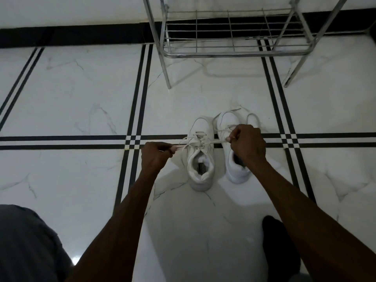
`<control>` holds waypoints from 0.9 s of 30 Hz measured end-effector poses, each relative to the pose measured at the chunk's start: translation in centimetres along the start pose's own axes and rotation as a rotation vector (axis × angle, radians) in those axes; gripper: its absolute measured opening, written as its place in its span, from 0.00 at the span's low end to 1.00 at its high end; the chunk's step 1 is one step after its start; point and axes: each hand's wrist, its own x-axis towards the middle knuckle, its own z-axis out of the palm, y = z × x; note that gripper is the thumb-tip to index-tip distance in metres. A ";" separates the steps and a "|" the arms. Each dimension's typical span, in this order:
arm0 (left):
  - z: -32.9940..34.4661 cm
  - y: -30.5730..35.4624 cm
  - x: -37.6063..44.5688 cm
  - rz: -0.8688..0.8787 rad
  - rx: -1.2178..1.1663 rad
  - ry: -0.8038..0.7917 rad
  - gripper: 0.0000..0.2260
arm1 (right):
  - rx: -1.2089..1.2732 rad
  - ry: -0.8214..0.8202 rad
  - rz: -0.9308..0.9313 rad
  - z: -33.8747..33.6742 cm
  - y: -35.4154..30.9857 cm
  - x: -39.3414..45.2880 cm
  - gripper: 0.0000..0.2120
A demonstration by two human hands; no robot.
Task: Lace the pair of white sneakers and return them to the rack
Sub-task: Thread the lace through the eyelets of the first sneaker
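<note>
Two white sneakers stand side by side on the floor, toes pointing away from me. The left sneaker (200,159) has a white lace (195,142) stretched sideways across its top. My left hand (155,156) is closed on one end of that lace, left of the shoe. My right hand (247,144) grips the other end, and it hovers over the right sneaker (228,124), hiding that shoe's middle. A loose lace loops on the floor beside the right sneaker's toe. The metal rack (230,54) stands beyond the shoes, its low wire shelf bare.
White marble-look floor tiles with black double stripes (140,94) run under everything. A black skirting band runs along the wall behind the rack. My knee in grey cloth (28,245) fills the lower left, and a dark foot (278,241) rests at lower right.
</note>
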 end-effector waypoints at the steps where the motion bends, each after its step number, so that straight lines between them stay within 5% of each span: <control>1: 0.1 -0.1 -0.1 -0.022 -0.062 -0.004 0.06 | -0.021 0.005 -0.010 0.1 -0.1 -0.1 0.03; 7: 0.4 -0.6 -0.4 -0.086 -0.206 0.049 0.04 | -0.057 -0.020 -0.086 1.4 1.2 0.0 0.09; 14: 1.1 -1.3 -0.3 -0.161 -0.276 0.129 0.03 | -0.198 0.056 -0.222 2.4 1.7 -0.2 0.04; 18: 1.0 -1.5 -0.3 -0.215 -0.274 0.051 0.05 | -0.241 0.052 -0.263 2.3 1.0 -0.3 0.03; 21: 0.6 -0.8 -0.1 -0.082 -0.102 -0.028 0.11 | -0.232 0.026 -0.384 1.8 0.9 0.2 0.11; 24: 1.0 0.8 0.2 0.116 0.016 -0.067 0.21 | -0.241 -0.196 -0.551 2.5 0.1 1.4 0.30; 27: 2.7 2.2 0.0 0.303 0.101 -0.215 0.17 | -0.082 -0.422 -0.511 4.0 -0.5 0.9 0.28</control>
